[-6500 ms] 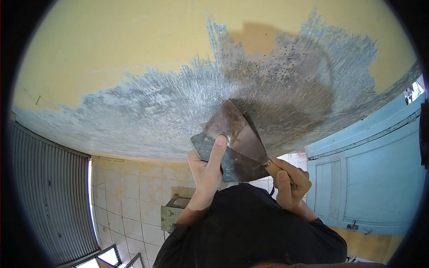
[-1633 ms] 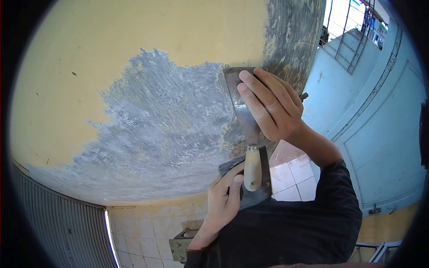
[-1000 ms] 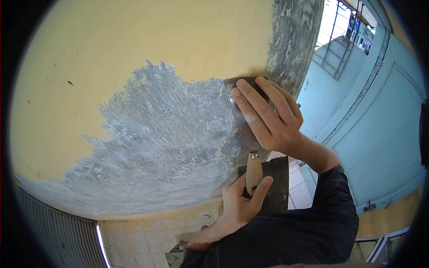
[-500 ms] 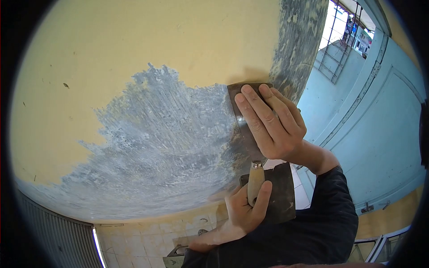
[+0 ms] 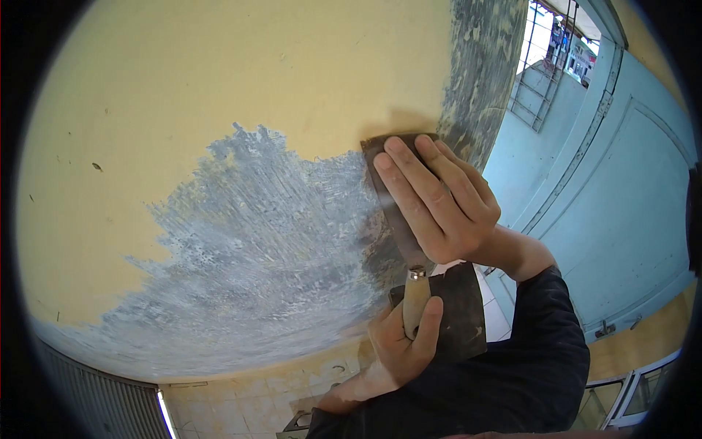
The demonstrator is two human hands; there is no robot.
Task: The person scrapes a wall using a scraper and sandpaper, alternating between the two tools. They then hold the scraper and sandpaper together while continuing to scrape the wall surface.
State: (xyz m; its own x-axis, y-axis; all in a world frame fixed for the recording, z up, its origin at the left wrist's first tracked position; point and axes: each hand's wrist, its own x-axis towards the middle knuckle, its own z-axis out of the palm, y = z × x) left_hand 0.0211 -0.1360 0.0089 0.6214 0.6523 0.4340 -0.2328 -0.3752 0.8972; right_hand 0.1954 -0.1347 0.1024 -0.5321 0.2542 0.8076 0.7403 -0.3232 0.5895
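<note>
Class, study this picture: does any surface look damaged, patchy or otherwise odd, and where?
Yes. The yellow wall has a large ragged grey patch where the paint is gone, streaked with scrape marks. The right hand presses a scraper blade flat at its edge; the left hand grips the wooden handle.

Two hands show: the right hand (image 5: 439, 201) with four fingers (image 5: 402, 183) spread flat on a blade, and the left hand (image 5: 406, 344) wrapped around a handle. One scraper (image 5: 391, 208) is in view, with one metal blade and one wooden handle (image 5: 414, 304). One dark flat sheet (image 5: 461, 311), possibly sandpaper, sits behind the left hand. One yellow wall (image 5: 219, 73) carries one large grey scraped patch (image 5: 270, 249). One pale blue door (image 5: 621, 219) stands at the right, and one metal grille (image 5: 541, 66) shows beyond it.
</note>
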